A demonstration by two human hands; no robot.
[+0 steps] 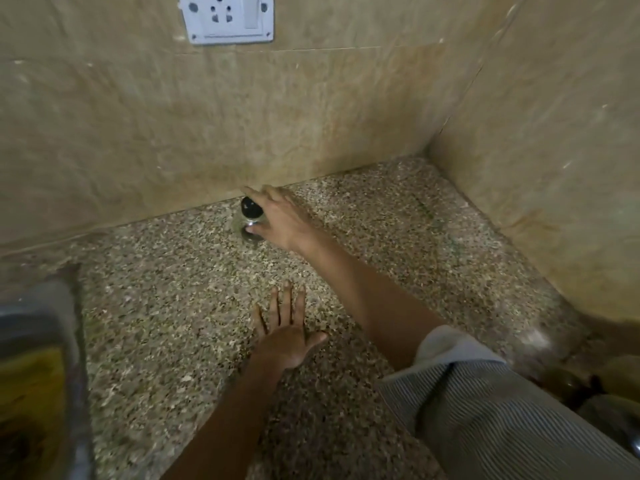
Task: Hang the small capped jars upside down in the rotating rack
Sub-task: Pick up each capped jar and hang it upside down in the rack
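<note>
1. One small glass jar [246,226] stands on the speckled stone countertop [166,306], close to the foot of the tiled wall [207,116], with its black cap [250,206] uppermost.
2. The right hand [280,216] reaches across to it and has it in a grip. The thumb [256,230] presses on the near side of the glass, and the forefinger stretches over the far side beside the cap. The other fingers are hidden behind the hand.
3. The left hand [285,336] lies nearer to me on the countertop, palm down, fingers straight and slightly spread, with nothing in it. It is well apart from the jar.
4. A striped sleeve [485,393], pushed up, covers the right upper arm.
5. A white socket plate [227,17] sits high on the wall.
6. The edge of a steel sink [31,341] shows at the far left, blurred.
</note>
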